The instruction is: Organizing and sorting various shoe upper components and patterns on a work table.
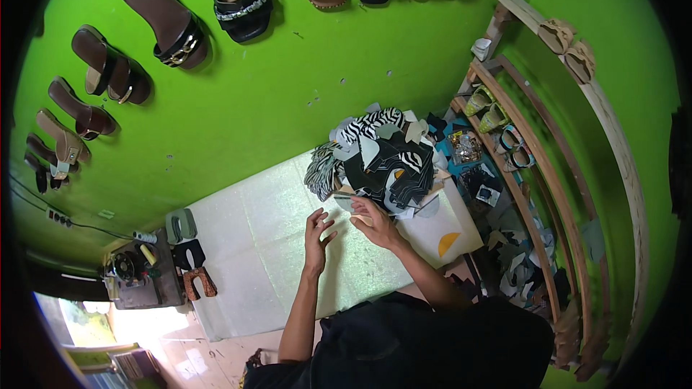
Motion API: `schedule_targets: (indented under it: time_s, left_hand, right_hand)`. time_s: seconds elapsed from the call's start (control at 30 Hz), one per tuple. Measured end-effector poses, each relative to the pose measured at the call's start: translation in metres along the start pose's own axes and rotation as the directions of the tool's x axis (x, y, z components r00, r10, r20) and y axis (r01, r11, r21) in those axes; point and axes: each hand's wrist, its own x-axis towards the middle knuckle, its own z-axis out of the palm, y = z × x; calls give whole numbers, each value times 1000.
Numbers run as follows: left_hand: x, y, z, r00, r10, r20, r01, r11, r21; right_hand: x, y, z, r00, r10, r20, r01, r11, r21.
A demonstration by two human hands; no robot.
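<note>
Head view: white-covered table is running slantwise along a bright green wall, with sandals hanging in a row above. Wooden rack is standing off the right side, holding shoes; loose scraps are lying beside it. Cluttered side stand is sitting by the table's left end, three curved pieces lying near that edge.

Heap of cut pieces, black, grey and zebra-striped, is filling the table's far right part, near the wall. Yellow half-round piece is lying nearer the right edge. White cover is stretching leftward from the hands, leaving room that way; the heap is crowding the far side.

Left hand is hovering over the table, fingers loosely curled and parted, released. Right hand is reaching to the heap's near edge, fingers partly bent beside a thin greenish strip; cannot tell whether they're gripping it.
</note>
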Motion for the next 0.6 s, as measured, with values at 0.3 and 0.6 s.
schedule_targets:
  time_s: [0.3, 0.6]
  left_hand:
    - [24, -5, 31, 998, -27, 64, 30, 999, -39]
    - [81, 9, 86, 965, 27, 262, -13, 998, -54]
  right_hand:
    - [6, 14, -30, 998, 46, -39, -45, 999, 6]
    - [1, 12, -86, 958, 106, -267, -118, 993, -27]
